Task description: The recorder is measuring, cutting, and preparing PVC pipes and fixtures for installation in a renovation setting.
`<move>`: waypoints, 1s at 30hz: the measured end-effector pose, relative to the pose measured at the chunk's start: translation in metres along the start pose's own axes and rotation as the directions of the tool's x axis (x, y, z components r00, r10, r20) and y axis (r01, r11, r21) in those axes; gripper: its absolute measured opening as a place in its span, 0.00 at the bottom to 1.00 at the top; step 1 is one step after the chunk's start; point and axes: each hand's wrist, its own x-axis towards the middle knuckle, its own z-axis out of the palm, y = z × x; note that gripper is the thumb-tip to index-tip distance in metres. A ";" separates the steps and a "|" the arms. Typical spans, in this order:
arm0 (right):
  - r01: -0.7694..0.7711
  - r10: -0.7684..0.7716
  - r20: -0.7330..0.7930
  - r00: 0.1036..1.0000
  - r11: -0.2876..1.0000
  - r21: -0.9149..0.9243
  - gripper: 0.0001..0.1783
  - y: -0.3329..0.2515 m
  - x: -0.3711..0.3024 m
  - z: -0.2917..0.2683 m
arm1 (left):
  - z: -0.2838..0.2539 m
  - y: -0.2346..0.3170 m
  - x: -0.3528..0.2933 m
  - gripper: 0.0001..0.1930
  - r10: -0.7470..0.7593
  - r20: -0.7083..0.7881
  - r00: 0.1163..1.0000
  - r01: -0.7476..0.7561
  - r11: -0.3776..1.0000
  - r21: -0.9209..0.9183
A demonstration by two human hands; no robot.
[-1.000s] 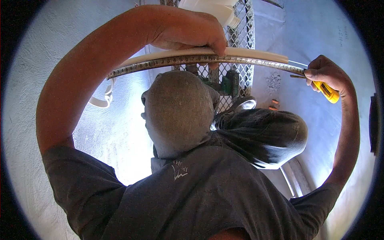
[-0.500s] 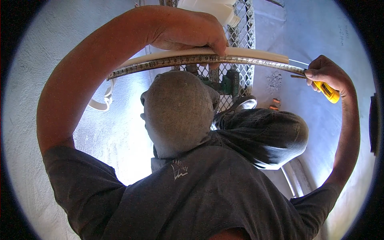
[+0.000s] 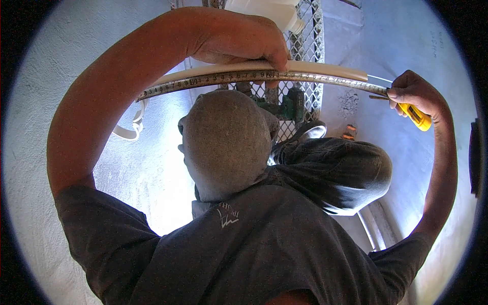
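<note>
A cream plastic strip (image 3: 325, 69) stretches across in front of me, with a worn metal measuring tape (image 3: 223, 77) lying along its near edge. My left hand (image 3: 254, 43) is closed on the strip and tape near their middle, thumb on top and fingertips showing underneath. At the strip's right end, my right hand (image 3: 414, 94) is closed around the tape's end and what looks like a yellow-handled utility knife (image 3: 419, 118). A thin brownish blade juts left from that hand. My left forearm hides the tape's left end.
Below the tape is a rounded, dusty grey-brown shape, apparently my raised left knee (image 3: 229, 145). My right knee (image 3: 366, 168) bends outward. A green power tool (image 3: 292, 105) rests on metal mesh (image 3: 310, 51). A white plastic jug (image 3: 264, 12) lies beyond; a curled white strip (image 3: 127, 133) is at left.
</note>
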 end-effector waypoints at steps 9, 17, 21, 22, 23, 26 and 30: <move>0.031 -0.032 -0.077 0.997 0.999 -0.021 0.14 -0.001 0.000 0.007 | 0.002 -0.002 -0.003 0.22 0.008 -0.001 1.000 -0.008 1.000 0.003; 0.010 -0.010 0.005 1.000 1.000 -0.007 0.14 -0.003 0.001 0.004 | 0.000 -0.002 -0.005 0.22 0.009 0.027 1.000 -0.011 0.998 0.068; 0.034 -0.033 -0.054 0.998 0.999 0.010 0.12 -0.007 -0.001 0.012 | -0.001 -0.006 -0.006 0.23 0.021 0.060 0.998 -0.022 1.000 0.009; 0.070 -0.072 -0.082 0.994 0.997 -0.028 0.12 -0.009 -0.002 0.013 | -0.001 -0.006 -0.006 0.23 0.010 0.055 0.998 -0.012 0.999 0.040; 0.070 -0.072 -0.082 0.994 0.997 -0.028 0.12 -0.009 -0.001 0.013 | -0.001 -0.006 -0.006 0.23 0.009 0.054 0.998 -0.011 0.999 0.040; 0.055 -0.054 -0.050 0.997 0.998 0.008 0.12 -0.007 -0.004 0.012 | -0.001 -0.010 -0.004 0.23 0.060 0.069 0.996 -0.056 0.996 -0.067; 0.081 -0.081 -0.122 0.989 0.997 -0.004 0.13 -0.006 -0.002 0.014 | -0.001 -0.009 -0.006 0.23 0.039 0.053 0.998 -0.038 0.999 -0.004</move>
